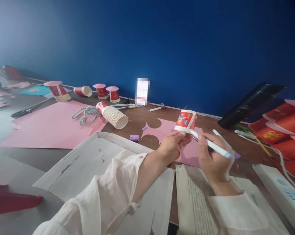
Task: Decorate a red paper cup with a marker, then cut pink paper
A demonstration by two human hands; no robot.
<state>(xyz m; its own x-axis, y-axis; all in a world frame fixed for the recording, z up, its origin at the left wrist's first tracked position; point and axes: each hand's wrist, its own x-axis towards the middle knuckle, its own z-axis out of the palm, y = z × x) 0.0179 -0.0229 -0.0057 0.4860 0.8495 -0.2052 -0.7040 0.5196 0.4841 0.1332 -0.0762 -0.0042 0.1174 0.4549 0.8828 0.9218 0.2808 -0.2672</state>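
A red and white paper cup (185,120) is pinched at its lower rim by my left hand (172,145), above the table. My right hand (214,156) grips a white marker pen (217,148) with a light blue end, its tip close to the cup's lower edge. Whether the tip touches the cup I cannot tell. Under both hands lies a pink paper sheet (190,153) with round pieces cut out of its left side. A purple pen cap (134,138) rests left of that sheet.
To the left are a stack of paper cups (114,116), a grey cord (85,116), pink paper (47,124) and cups topped with pink discs (113,93). A lit phone (142,91) leans on the blue wall. At right are a black cylinder (250,104), red lanterns (286,117) and a power strip (281,192).
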